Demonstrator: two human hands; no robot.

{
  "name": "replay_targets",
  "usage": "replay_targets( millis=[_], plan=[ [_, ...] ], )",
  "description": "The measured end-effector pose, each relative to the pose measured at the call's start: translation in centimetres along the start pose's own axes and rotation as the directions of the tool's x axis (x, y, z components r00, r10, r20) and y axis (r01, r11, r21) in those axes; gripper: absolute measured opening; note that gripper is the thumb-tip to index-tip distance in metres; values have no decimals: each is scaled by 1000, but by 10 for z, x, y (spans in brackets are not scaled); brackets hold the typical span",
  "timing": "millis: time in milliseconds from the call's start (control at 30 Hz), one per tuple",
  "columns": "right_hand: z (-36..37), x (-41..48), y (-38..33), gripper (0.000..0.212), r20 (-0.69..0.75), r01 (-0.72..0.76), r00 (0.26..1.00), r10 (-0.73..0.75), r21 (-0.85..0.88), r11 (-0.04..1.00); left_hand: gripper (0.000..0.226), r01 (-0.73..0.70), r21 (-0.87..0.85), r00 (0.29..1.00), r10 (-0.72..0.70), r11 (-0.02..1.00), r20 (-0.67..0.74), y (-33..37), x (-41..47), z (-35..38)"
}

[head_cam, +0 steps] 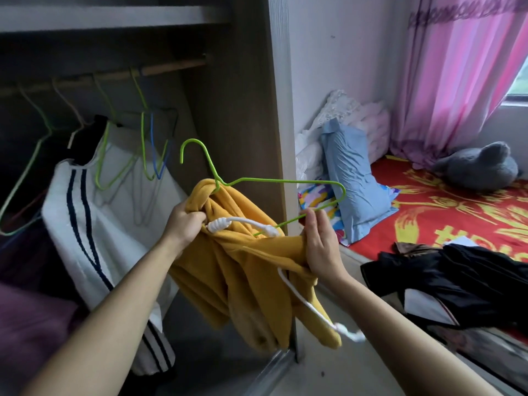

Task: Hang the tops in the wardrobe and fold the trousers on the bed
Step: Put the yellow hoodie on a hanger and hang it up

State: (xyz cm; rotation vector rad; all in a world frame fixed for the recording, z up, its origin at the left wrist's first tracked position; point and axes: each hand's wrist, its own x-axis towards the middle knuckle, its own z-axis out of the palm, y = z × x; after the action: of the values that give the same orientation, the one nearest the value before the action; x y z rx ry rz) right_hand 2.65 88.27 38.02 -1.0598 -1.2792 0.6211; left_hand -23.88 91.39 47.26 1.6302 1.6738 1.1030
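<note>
Left hand (183,224): grips the yellow hoodie's (243,270) bunched neck.
Right hand (323,247): pinches the green wire hanger's (274,182) lower bar.
Hoodie: only partly on the hanger, below and right of the wardrobe rail (171,67).
Done: white striped top (114,201) hangs on the rail.
Left: black garments (457,281) lie unfolded, far right of the rail.

Both forearms bare, entering from the bottom edge and converging upward toward centre. The left forearm (114,310) runs up from lower left, wrist roughly straight. At its end the left grip (185,224) has its fingers curled tight round a bunch of the yellow top (243,267). The right forearm (400,324) comes in from lower right. The right grip (323,247) is raised, fingers pointing up. Thumb and fingertips (311,217) pinch the lower wire of the green hanger (285,181), and the top's fabric meets the lower fingers. Grips near each other, not touching.
</note>
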Motion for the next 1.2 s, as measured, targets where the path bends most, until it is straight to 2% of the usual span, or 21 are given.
replay_targets(
  millis=[67,200,233,300,333,367,400,467,533,567,600,667,767,900,967,1000,1067,1100,1133,1200],
  plan=[
    [4,1,-3,29,-53,-8,999,6,-30,1000,21,24,-59,999,-23,998,24,2,-1,4],
    [-8,-3,10,28,43,36,999,-30,-149,988,17,22,-124,996,-11,992,90,2,-2,10],
    [-10,-5,12,27,70,44,997,-34,-155,987,24,28,-172,991,-4,985,136,3,-3,14],
    [-11,-8,11,30,110,53,993,-34,-168,984,62,87,-234,982,-43,968,186,8,-6,23],
    [-11,-10,10,34,126,55,991,-34,-166,985,79,131,-213,986,-106,968,128,11,-7,29],
    [-11,-12,8,35,147,72,988,-48,-159,985,84,175,-178,985,-174,968,22,14,-7,35],
    [-12,-13,6,36,186,105,980,-74,-167,980,80,212,-159,970,-228,964,-89,17,-7,40],
    [-16,-15,4,40,399,253,910,-115,-313,915,62,243,-190,936,-282,951,-213,19,-6,47],
    [-21,-17,1,52,647,490,759,-76,-490,721,50,206,-205,940,-252,957,-231,19,-4,52],
    [-24,-16,-1,54,705,564,707,-55,-516,644,49,183,-189,944,-226,965,-240,18,-3,52],
    [-29,-13,-3,52,727,590,685,-47,-515,622,49,161,-166,946,-200,973,-257,16,-2,50],
    [-44,-5,-7,42,720,588,691,-64,-508,630,56,144,-100,939,-168,985,-300,9,-2,44],
    [-61,0,-14,24,718,603,694,-52,-540,587,62,129,-24,937,-130,991,-324,-1,-1,34],
    [-67,-2,-19,25,693,633,713,-108,-569,525,55,56,1,948,-53,998,-314,-3,3,22],
    [-72,-5,-19,33,621,587,766,-166,-570,575,51,40,42,940,-24,998,-339,-5,4,16],
    [-74,-8,-18,43,569,534,803,-176,-557,636,48,31,69,938,-5,997,-347,-6,4,13],
    [-76,-14,-16,65,472,400,871,-133,-527,750,43,0,115,938,40,993,-345,-7,5,11],
    [-76,-16,-16,74,448,376,886,-123,-535,757,40,-22,134,940,66,991,-336,-7,5,11],
    [-77,-16,-15,76,454,420,877,-158,-563,712,38,-46,155,941,95,987,-324,-7,5,12],
    [-78,-14,-13,58,547,620,779,-305,-601,505,34,-102,207,943,161,973,-292,-5,6,15]
  ],
)
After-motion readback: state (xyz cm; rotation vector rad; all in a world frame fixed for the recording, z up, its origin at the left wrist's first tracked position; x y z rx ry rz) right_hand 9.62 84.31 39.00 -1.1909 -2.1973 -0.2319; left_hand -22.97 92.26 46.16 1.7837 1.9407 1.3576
